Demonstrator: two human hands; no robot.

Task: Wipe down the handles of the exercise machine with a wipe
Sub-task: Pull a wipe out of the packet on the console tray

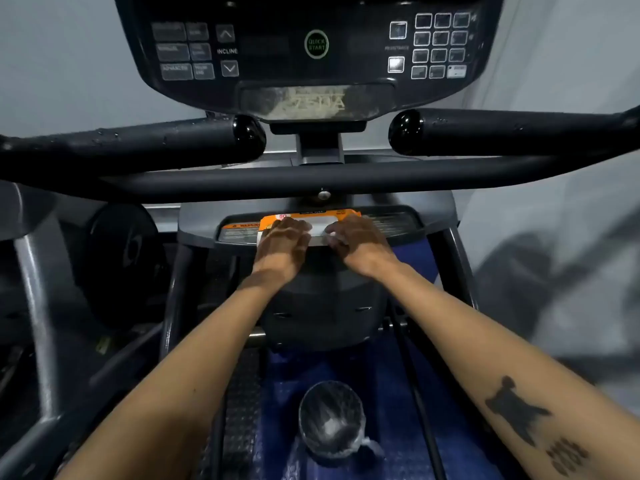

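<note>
Against a pale gym wall, both hands rested on an orange wipe packet [313,223] below the console: left hand [284,244] flat, right hand [358,245] pinching a white wipe [334,237]. The handles [145,142] ran sideways above, one toward each arm.

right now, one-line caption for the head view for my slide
Both hands, left hand and right hand, on an orange wipes pack below the machine's handles, not yet wiped.

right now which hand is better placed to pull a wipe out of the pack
Probably right: the right hand has fingers at the white flap of the orange wipe pack, while the left hand lies flat on it.
</note>
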